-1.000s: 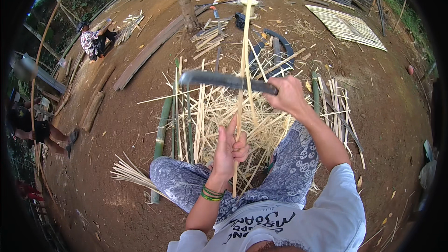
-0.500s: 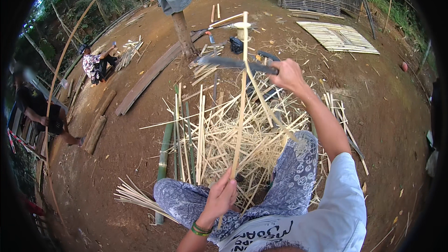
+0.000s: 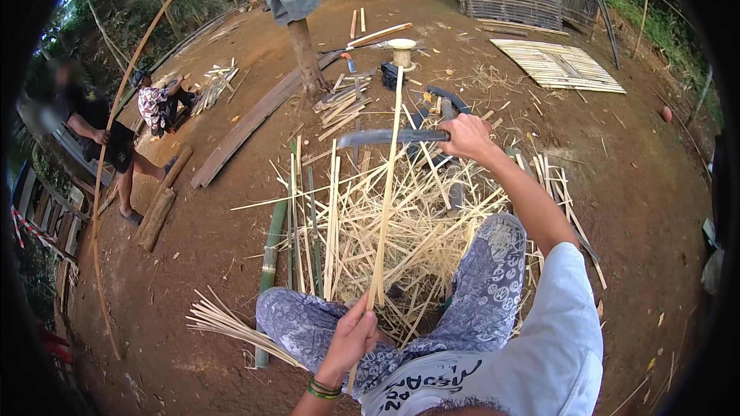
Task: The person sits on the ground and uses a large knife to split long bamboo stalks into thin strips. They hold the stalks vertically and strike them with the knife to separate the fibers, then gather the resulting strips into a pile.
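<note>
My left hand (image 3: 356, 333) is closed around the lower part of a long, pale bamboo strip (image 3: 389, 189), which stands up and leans slightly away from me. In my right hand (image 3: 467, 139) is the handle of a machete (image 3: 370, 137), its dark blade pointing left. Blade and strip cross near the strip's upper end; whether they touch I cannot tell. Under both hands, a heap of bamboo shavings (image 3: 432, 208) covers the ground between my legs. Thin bamboo strips (image 3: 235, 325) fan out beside my left knee.
A green bamboo pole (image 3: 271, 258) lies left of the heap. Beyond are a tree trunk (image 3: 307, 62), a long plank (image 3: 250, 123), a pale spool-like stand (image 3: 401, 52) and a slatted bamboo panel (image 3: 559, 64). Leftward, one person (image 3: 116, 135) holds a long pole; another (image 3: 162, 104) sits low.
The machete has come down and nearer me, its blade no longer blurred. A sliver that bent rightward off the strip no longer hangs there. The person at left has stepped rightward with the pole.
</note>
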`<state>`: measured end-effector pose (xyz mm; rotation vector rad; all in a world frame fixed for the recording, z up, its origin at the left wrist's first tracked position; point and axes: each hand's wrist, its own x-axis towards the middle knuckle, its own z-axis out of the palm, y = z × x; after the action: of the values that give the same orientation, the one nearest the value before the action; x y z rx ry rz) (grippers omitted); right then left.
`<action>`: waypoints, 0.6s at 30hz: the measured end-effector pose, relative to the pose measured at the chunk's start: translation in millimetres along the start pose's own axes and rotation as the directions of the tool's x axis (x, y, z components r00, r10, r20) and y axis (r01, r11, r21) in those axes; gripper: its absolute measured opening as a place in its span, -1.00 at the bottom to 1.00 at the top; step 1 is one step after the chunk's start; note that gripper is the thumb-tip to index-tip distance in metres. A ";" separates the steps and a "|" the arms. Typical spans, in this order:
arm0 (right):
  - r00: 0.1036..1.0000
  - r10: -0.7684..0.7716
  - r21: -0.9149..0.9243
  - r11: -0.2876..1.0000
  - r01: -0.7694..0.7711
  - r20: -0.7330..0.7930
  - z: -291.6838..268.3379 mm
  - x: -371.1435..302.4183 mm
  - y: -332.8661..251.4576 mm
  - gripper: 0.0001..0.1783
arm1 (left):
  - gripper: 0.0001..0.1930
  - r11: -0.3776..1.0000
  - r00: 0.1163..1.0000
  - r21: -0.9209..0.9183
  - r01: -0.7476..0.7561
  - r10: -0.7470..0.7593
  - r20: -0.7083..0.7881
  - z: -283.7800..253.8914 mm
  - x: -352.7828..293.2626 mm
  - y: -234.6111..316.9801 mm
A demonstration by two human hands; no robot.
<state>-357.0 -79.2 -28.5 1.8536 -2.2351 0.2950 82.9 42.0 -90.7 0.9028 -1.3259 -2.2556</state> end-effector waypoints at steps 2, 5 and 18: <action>0.984 0.177 0.032 0.984 -0.176 -0.015 9.5 15.0 26.2 -0.65 | -0.48 1.000 1.000 0.010 0.007 -0.007 -0.014 -8.0 -9.5 -11.0; 0.686 0.726 0.181 0.670 -0.720 0.044 21.9 32.3 145.2 -0.57 | -0.50 0.998 0.998 -0.040 0.055 -0.056 -0.023 -23.4 -34.8 -30.3; 0.980 0.196 0.594 0.793 -0.138 -0.034 4.9 -68.9 -65.3 -0.74 | -0.50 0.939 0.969 -0.248 -0.236 0.209 -0.132 -4.0 80.0 41.4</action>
<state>-280.7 -27.9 -52.7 1.8323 -2.4200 1.2114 27.4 -28.7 -83.0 0.7264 -0.9983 -2.1130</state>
